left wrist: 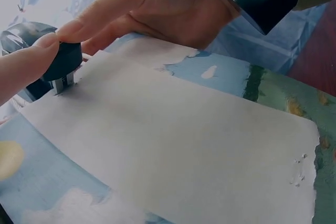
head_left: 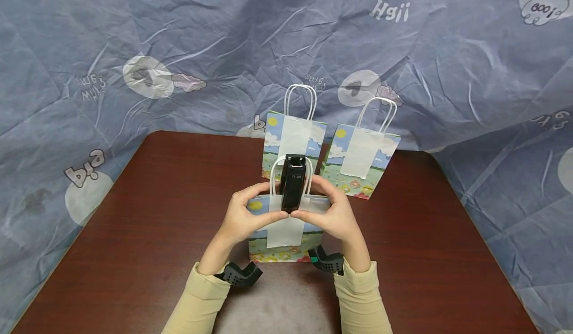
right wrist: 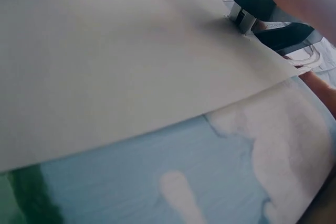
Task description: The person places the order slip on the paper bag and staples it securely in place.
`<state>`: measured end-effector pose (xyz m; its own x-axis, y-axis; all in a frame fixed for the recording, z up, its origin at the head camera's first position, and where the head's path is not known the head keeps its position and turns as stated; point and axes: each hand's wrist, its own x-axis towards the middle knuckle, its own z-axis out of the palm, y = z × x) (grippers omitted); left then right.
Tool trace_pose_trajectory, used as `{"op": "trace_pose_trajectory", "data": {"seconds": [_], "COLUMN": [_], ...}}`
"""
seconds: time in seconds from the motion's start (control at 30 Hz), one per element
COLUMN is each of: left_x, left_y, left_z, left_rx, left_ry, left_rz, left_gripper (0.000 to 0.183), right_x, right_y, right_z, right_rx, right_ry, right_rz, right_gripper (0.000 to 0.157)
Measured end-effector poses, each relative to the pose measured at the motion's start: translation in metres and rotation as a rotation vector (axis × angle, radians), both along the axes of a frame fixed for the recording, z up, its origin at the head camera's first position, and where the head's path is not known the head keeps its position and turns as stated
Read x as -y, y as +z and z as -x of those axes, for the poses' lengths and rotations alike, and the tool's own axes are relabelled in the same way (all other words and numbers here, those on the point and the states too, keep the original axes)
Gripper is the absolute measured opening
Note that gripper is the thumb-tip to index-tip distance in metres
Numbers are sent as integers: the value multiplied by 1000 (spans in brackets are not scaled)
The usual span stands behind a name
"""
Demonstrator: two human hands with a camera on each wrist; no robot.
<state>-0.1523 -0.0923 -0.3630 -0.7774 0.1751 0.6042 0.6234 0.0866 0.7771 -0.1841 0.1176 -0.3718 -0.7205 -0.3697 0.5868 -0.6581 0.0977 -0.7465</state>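
Note:
A black stapler (head_left: 293, 184) stands at the top edge of the front paper bag (head_left: 258, 242), between its white handles. My left hand (head_left: 237, 217) and right hand (head_left: 338, 217) hold it from either side, both thumbs pressing near its front end; the other fingers are partly hidden behind the bag. In the left wrist view the thumb tips meet on the stapler (left wrist: 68, 61). A white paper slip (head_left: 284, 232) hangs down the bag's printed front. The stapler's jaws straddle the slip's upper edge in the right wrist view.
Two more bags printed with sky and flowers, a left one (head_left: 273, 142) and a right one (head_left: 333, 167), stand behind, each with white handles and a white slip. They are on a dark red-brown table (head_left: 134, 234). A patterned blue-grey cloth (head_left: 201, 50) hangs behind it.

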Motion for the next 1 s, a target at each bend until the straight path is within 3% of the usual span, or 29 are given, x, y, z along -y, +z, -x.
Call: {"op": "trace_pose_trajectory", "data": {"seconds": [0.13, 0.3, 0.47, 0.53, 0.63, 0.7, 0.77, 1.0], "left_x": [1, 1, 3, 4, 4, 4, 3, 1], "left_y": [0, -1, -2, -12, -13, -13, -4, -4], "left_z": [1, 1, 3, 8, 10, 9, 4, 4], "left_rx": [3, 17, 17, 3, -10, -14, -5, 7], "left_ry": [-13, -10, 2, -6, -8, -2, 11, 44], "left_rz": [7, 11, 21, 22, 23, 23, 24, 18], "left_gripper": [53, 58, 47, 44, 42, 42, 40, 40], "right_x": [-2, -2, -2, -2, -2, -2, -2, -2], "right_y": [-1, 0, -1, -1, -2, -2, -2, -1], "right_z": [1, 3, 3, 4, 5, 5, 6, 4], "right_rx": [-38, -64, -147, -173, -203, -222, -225, -251], "right_ry": [25, 118, 104, 99, 117, 122, 129, 108], "right_rz": [27, 95, 107, 108, 117, 119, 121, 98], "right_gripper": [75, 79, 83, 83, 84, 85, 86, 85]}}
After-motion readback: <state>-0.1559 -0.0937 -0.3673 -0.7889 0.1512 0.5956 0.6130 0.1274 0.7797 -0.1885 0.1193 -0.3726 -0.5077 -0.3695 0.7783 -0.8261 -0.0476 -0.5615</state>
